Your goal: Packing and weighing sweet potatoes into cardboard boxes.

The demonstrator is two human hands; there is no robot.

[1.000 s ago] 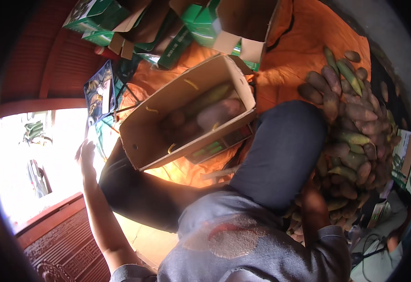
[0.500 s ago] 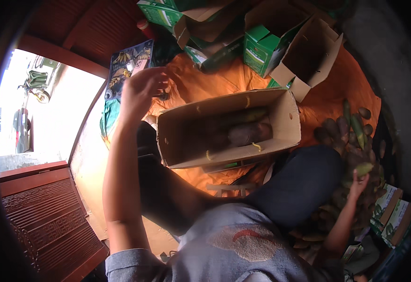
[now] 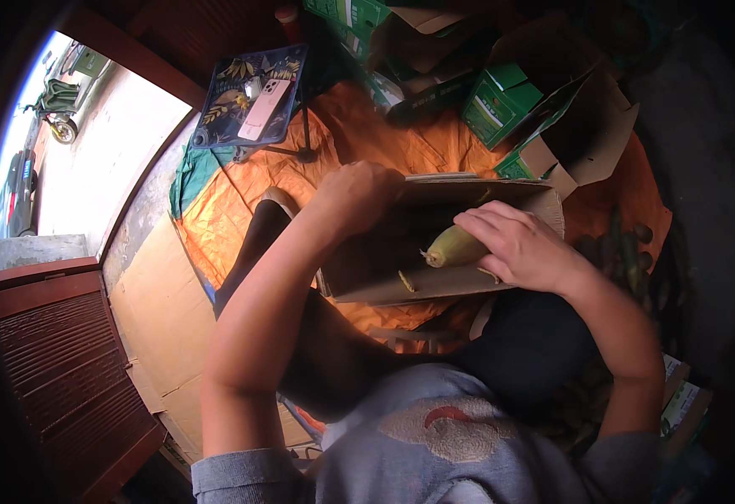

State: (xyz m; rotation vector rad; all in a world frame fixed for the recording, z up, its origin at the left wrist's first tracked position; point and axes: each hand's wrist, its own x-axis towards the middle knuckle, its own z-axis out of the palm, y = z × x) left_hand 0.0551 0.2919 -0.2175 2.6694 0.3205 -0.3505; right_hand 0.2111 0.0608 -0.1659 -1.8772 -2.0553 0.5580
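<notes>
The right hand grasps a pale green, elongated piece of produce, its fingers wrapped over the top; only the blunt end with a ragged tip shows, and the rest is covered by the hand. The piece is over the open cardboard box, toward its right end; whether it touches anything inside cannot be told. The left hand is curled at the box's far left side, back of the hand up. Its fingertips are out of sight, so I cannot tell whether it grips the edge or anything else.

The box's interior is mostly deep shadow, and the left forearm hides its left end. A yellow loop shows on the near wall. Beyond, a pink phone lies on a patterned tabletop, beside a small object too unclear to name. Green cartons stand on the orange sheet, the farthest cut off by the upper edge. At right, a heap of produce is dim and blurred, partly hidden by the right arm and the knee.
</notes>
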